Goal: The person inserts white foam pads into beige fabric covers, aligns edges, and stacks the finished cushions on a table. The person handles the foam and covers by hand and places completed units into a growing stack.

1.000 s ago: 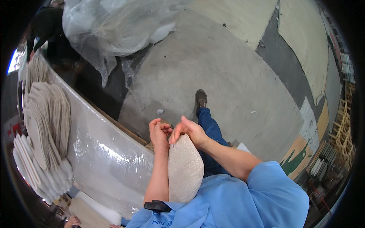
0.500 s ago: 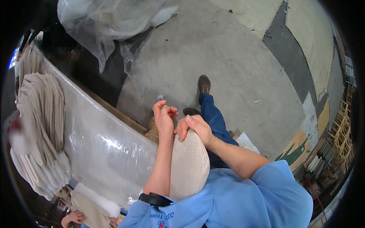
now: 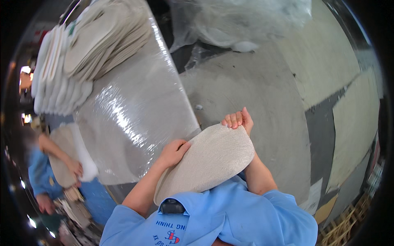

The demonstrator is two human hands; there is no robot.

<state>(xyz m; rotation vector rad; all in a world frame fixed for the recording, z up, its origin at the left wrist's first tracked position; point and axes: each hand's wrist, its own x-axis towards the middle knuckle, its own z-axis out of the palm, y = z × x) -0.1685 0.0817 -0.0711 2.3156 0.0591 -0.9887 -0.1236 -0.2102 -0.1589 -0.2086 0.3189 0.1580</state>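
Note:
Against my front I hold a beige, rounded seat pad (image 3: 209, 158) with a ribbed fabric face, tilted with its broad side up. My left hand (image 3: 174, 152) is closed on its left edge, the thumb over the top face. At the far edge, my right hand (image 3: 239, 119) has its fingers curled over the rim and its thumb raised. The undersides of the pad and the fingertips beneath it are hidden. Just beyond my left hand lies the corner of a table wrapped in shiny clear plastic (image 3: 139, 94).
On the table's far left lie stacked beige fabric covers (image 3: 108, 37) and white padded pieces (image 3: 61, 78). At left, a co-worker's hand (image 3: 74, 168) rests on a beige piece with white padding. Clear plastic sheeting (image 3: 242, 24) lies ahead; flat boards (image 3: 353, 119) cover the floor at right.
I have turned left, so the table and stacks now sit more in front. The pad has swung from upright to broad side up, and my hands have moved apart, the left onto its left edge.

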